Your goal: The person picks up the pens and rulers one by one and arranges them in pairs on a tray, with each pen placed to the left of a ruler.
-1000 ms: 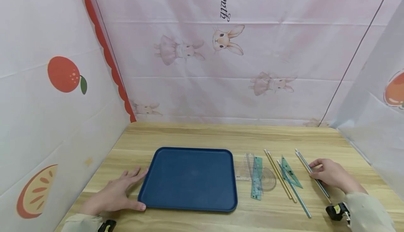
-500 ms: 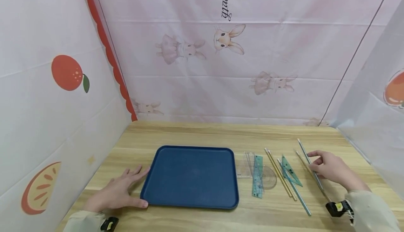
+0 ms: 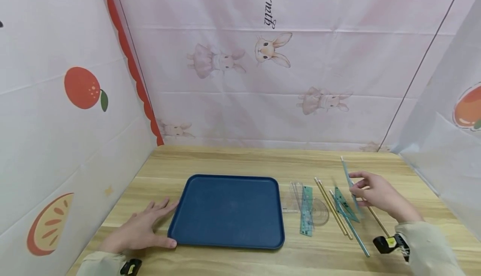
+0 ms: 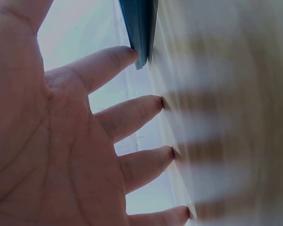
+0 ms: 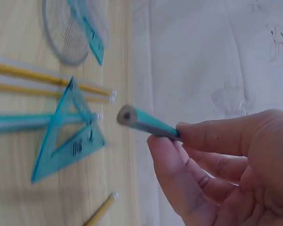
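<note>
My right hand (image 3: 379,194) pinches a teal pencil (image 3: 345,169) between thumb and fingertips, raised over the table. In the right wrist view the pencil (image 5: 153,126) points its end toward the camera. Below it lie a green set square (image 5: 74,157), another teal pencil (image 3: 355,234) and two gold pencils (image 3: 332,209). One more gold pencil (image 3: 380,224) lies partly hidden under the right hand. My left hand (image 3: 139,230) rests with spread fingers at the left edge of a dark blue tray (image 3: 229,213); a fingertip (image 4: 132,54) touches its rim in the left wrist view.
Right of the tray, a green ruler (image 3: 306,213) overlaps a clear protractor (image 3: 321,214) and other clear plastic pieces (image 3: 294,192). Printed cloth walls (image 3: 225,117) enclose the wooden table (image 3: 225,159) at the back and sides.
The right hand has lifted the teal pencil off the table beside the gold one and moved it leftward, near the set square. The left hand stays at the tray.
</note>
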Action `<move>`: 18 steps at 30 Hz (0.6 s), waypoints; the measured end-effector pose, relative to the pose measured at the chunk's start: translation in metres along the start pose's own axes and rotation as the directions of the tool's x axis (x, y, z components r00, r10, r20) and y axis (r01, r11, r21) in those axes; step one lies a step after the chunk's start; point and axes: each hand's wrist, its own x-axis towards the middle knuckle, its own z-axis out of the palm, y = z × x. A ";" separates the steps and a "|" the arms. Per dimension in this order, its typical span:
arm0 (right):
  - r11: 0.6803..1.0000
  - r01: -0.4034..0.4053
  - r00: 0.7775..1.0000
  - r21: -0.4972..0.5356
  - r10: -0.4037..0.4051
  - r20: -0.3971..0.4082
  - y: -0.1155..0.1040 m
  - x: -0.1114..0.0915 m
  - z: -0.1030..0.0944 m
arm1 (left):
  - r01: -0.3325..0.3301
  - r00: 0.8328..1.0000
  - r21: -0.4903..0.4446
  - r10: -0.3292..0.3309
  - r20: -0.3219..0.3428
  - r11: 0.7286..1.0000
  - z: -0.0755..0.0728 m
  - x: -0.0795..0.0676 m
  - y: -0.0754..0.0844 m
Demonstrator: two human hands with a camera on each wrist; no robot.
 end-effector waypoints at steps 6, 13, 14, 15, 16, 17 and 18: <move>0.997 0.018 1.000 0.076 -0.020 0.023 -0.013 0.004 0.013 | -0.014 1.000 0.005 0.014 -0.012 1.000 0.001 -0.001 -0.002; 0.993 0.032 0.998 0.117 -0.037 0.041 -0.030 0.012 0.032 | -0.024 1.000 0.007 0.024 -0.011 1.000 0.001 -0.001 -0.005; 0.992 0.037 0.998 0.124 -0.042 0.044 -0.032 0.012 0.035 | -0.024 1.000 0.003 0.024 -0.008 1.000 0.001 -0.001 -0.005; 0.991 0.042 0.998 0.127 -0.048 0.047 -0.035 0.014 0.039 | -0.024 1.000 -0.001 0.024 -0.005 1.000 0.000 -0.001 -0.006; 0.990 0.046 0.997 0.134 -0.053 0.049 -0.037 0.015 0.042 | -0.024 1.000 -0.004 0.024 -0.004 1.000 0.000 -0.001 -0.006; 0.989 0.053 0.997 0.138 -0.061 0.050 -0.040 0.015 0.045 | -0.024 1.000 -0.008 0.024 -0.001 1.000 0.000 -0.002 -0.006; 0.988 0.057 0.997 0.144 -0.065 0.050 -0.043 0.017 0.048 | -0.023 1.000 -0.010 0.023 0.000 1.000 0.000 -0.002 -0.006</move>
